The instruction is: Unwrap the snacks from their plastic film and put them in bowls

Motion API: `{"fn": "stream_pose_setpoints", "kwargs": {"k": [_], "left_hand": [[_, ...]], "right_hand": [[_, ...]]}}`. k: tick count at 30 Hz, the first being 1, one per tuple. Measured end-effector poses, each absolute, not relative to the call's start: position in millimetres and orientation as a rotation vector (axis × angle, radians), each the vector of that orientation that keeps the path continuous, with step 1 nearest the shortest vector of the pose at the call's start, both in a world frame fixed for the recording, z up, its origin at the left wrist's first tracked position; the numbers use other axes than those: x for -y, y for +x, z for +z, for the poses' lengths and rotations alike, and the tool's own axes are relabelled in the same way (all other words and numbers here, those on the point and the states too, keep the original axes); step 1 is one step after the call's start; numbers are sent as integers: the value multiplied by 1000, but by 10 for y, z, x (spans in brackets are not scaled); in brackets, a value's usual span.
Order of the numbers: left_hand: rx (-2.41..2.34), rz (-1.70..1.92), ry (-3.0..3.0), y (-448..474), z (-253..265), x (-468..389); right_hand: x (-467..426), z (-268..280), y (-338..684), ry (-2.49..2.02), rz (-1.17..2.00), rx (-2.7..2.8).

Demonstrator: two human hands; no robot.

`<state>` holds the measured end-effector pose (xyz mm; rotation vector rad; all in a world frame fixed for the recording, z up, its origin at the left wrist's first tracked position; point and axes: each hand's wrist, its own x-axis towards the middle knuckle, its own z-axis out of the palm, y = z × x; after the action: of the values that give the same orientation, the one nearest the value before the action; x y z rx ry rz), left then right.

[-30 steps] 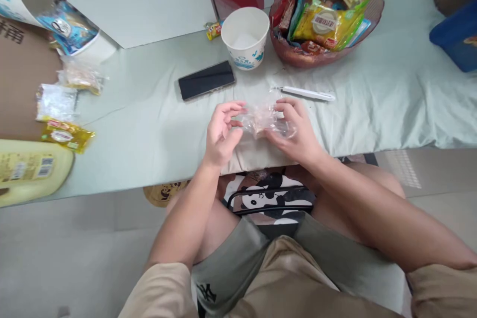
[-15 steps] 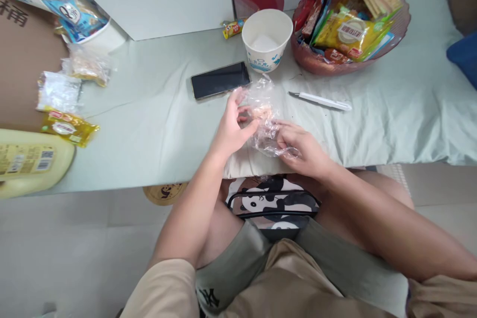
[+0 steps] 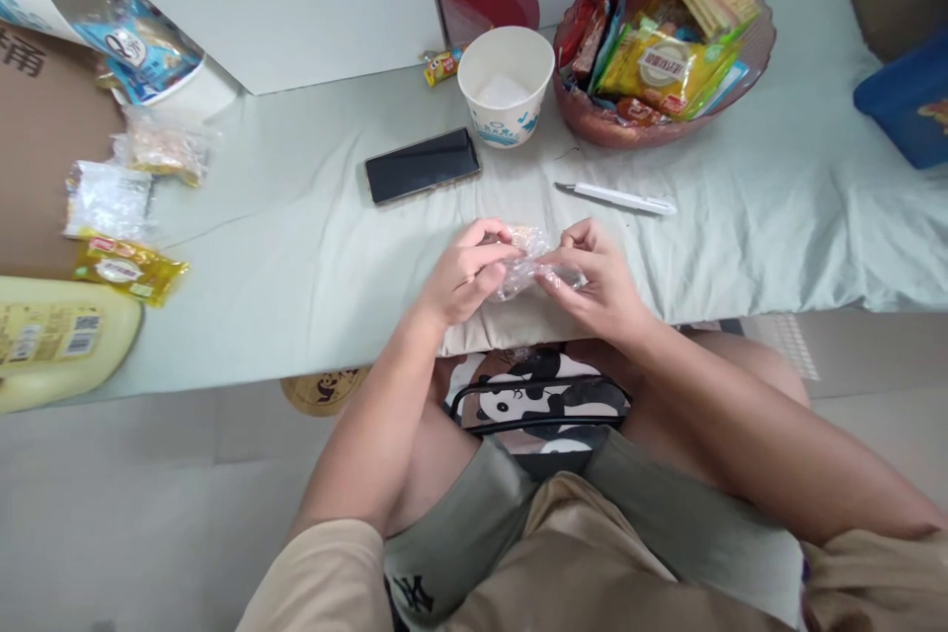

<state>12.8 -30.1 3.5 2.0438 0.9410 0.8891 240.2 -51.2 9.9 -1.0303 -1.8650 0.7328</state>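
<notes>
Between my hands, near the table's front edge, is a clear plastic bag (image 3: 524, 269) with something pale orange inside that I cannot name. My left hand (image 3: 470, 272) grips its left side, fingers curled over the top. At the right, my right hand (image 3: 592, 278) pinches the crumpled plastic between thumb and fingers. Just beyond lie a black phone (image 3: 422, 166) and a white pen-like tool (image 3: 618, 198) with a dark tip. A white paper tub (image 3: 505, 84) with blue print stands upright behind them.
A pink bowl (image 3: 667, 130) full of packaged snacks sits at the back right. On the left are several small packets, including a yellow packet (image 3: 131, 269), and a pale yellow jug (image 3: 63, 341). Large boxes (image 3: 296, 0) line the back; a blue container (image 3: 908, 104) stands far right.
The plastic bag has been gathered into a smaller bundle and drawn nearer the front edge. My left hand has come down and closed over it; the view has shifted slightly.
</notes>
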Motion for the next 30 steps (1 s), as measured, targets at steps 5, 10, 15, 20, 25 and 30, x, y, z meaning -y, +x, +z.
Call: {"fn": "stream_pose_setpoints", "kwargs": {"k": [5,10,15,20,25,30], "left_hand": [[-955,847,2047,180,-20,331],[-1064,959,1929,292,-7,387],[-1206,1128,1524,359,-53,392],[-1234,1066,1262,333,-24,389],[-1064,999,1104,290,133,418],[-992,1050,1017,256,172,395]], "right_hand": [[457,75,2338,-1185,794,1721],[400,43,2275,-1297,898,1681],[383,57,2290,-1319,1035,1705],[390,80,2311,-1205,1180,1661],[365,88,2342,-1176,1327,1567],[359,172,2379,-1106,1591,1587]]}}
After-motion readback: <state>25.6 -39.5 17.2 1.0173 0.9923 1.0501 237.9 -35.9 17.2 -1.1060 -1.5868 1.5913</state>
